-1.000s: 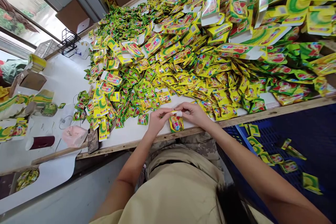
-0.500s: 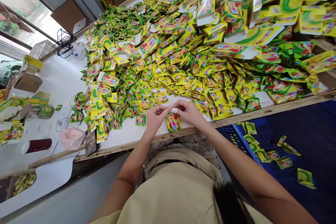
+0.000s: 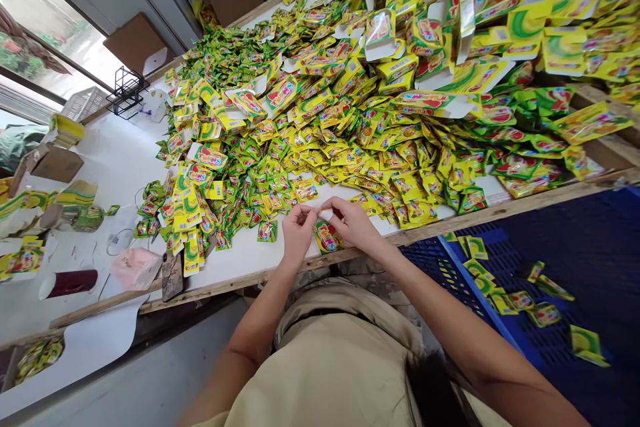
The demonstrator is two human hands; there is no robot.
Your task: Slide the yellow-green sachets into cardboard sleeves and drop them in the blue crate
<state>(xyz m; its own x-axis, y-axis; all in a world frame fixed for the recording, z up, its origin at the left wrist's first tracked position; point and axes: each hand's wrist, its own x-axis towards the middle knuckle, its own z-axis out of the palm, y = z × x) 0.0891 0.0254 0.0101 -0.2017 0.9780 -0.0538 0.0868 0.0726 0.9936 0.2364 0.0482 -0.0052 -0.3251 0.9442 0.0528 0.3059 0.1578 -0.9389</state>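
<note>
A small yellow-green candy box with a red fruit print is at the table's front edge, its printed face toward me. My left hand pinches at the top end of this box with thumb and forefinger. From the other side, my right hand closes its fingers on the same end, where a bit of white flap shows. My fingertips meet there and partly hide the flap. A green candy packet lies on the white tabletop left of my left hand.
A large heap of candy packets and flat cartons covers the table behind my hands. A phone lies at the front left, near a dark red cup. Below right stands a blue crate holding several boxes. A wooden rim edges the table.
Both hands stay at the top of the box, with the fingers shifted slightly over the flap. The box appears a little more tilted, and the whole view has shifted slightly.
</note>
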